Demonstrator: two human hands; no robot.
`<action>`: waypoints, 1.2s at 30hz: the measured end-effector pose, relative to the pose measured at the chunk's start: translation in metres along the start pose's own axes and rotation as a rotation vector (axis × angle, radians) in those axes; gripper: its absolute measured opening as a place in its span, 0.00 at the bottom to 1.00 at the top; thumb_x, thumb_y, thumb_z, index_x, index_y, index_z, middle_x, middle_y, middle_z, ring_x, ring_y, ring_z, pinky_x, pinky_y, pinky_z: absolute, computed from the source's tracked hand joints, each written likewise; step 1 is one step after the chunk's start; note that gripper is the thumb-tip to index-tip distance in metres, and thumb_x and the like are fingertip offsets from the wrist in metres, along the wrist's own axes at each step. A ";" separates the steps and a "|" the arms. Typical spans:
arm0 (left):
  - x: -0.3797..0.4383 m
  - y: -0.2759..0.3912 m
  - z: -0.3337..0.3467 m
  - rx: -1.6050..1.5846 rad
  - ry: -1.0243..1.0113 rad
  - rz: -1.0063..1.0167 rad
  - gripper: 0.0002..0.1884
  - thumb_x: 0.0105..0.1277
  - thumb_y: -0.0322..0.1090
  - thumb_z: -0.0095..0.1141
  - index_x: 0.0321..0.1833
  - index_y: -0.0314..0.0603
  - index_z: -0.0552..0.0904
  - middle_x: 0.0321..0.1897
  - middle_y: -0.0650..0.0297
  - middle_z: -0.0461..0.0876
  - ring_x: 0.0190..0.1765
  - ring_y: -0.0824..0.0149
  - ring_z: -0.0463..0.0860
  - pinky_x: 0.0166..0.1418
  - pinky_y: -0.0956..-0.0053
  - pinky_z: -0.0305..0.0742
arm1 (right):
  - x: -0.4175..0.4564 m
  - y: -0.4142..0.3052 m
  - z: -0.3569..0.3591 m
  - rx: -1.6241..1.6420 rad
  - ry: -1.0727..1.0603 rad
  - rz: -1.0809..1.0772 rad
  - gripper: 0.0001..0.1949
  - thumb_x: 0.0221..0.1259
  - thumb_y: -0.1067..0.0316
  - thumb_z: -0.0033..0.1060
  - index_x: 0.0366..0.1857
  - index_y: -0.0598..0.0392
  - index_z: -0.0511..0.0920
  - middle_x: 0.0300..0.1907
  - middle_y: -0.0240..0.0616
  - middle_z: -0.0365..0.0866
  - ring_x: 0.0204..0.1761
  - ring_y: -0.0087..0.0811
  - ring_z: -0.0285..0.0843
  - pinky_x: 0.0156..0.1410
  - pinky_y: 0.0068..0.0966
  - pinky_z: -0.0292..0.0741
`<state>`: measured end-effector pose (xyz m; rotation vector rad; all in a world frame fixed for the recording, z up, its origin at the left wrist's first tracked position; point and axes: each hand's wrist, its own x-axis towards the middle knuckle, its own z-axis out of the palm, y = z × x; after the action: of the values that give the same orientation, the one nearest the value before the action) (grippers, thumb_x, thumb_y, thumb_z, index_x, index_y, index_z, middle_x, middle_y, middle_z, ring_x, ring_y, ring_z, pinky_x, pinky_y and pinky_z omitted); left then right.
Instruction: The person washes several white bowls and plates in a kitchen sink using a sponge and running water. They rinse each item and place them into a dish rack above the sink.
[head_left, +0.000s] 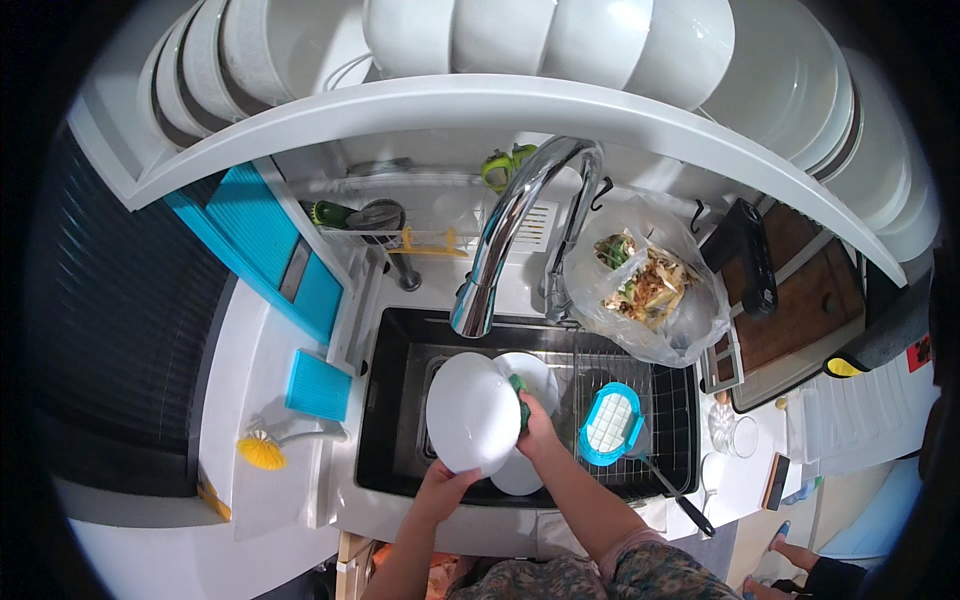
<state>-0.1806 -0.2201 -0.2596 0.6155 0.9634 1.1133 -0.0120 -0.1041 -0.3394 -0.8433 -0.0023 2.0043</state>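
Observation:
My left hand (444, 493) grips the lower rim of a white plate (474, 415), which is tilted up over the sink (416, 397). At the plate's right edge, my right hand (538, 429) holds a green scouring pad (519, 397) that is partly hidden by the plate. Behind them, a second white plate (541, 373) lies in the sink, and part of a white dish (516, 476) shows below. The chrome faucet (476, 300) hangs just above the held plate; no running water can be made out.
A wire rack (660, 435) in the sink's right side carries a blue-rimmed vegetable chopper part (611, 424). A clear bag of food scraps (652, 285) stands behind it. A yellow-bristled dish brush (261, 451) lies at left. Overhead runs a white dish shelf (510, 101). Another person's foot (780, 532) shows lower right.

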 end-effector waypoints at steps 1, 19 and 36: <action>-0.002 0.004 -0.007 0.149 -0.050 -0.072 0.22 0.65 0.25 0.53 0.62 0.38 0.69 0.57 0.60 0.75 0.60 0.62 0.73 0.64 0.64 0.69 | 0.002 -0.005 -0.001 -0.017 -0.007 0.002 0.18 0.67 0.55 0.47 0.55 0.52 0.72 0.51 0.41 0.78 0.52 0.35 0.77 0.58 0.36 0.73; 0.022 0.020 0.019 -0.260 0.193 0.010 0.17 0.70 0.34 0.51 0.59 0.36 0.73 0.52 0.60 0.78 0.55 0.66 0.77 0.62 0.68 0.68 | -0.017 -0.001 0.075 -1.325 0.026 -1.122 0.20 0.61 0.71 0.51 0.58 0.59 0.72 0.59 0.53 0.72 0.56 0.51 0.73 0.62 0.34 0.68; 0.041 0.021 0.024 -0.378 0.319 0.007 0.21 0.70 0.36 0.50 0.63 0.38 0.68 0.59 0.59 0.74 0.60 0.63 0.73 0.66 0.63 0.67 | 0.016 -0.016 0.072 -1.611 0.054 -0.986 0.19 0.59 0.66 0.55 0.56 0.45 0.76 0.61 0.44 0.70 0.60 0.47 0.69 0.63 0.38 0.67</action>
<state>-0.1636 -0.1730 -0.2443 0.1354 0.9847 1.3841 -0.0453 -0.0595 -0.2882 -1.3810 -1.7840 0.6967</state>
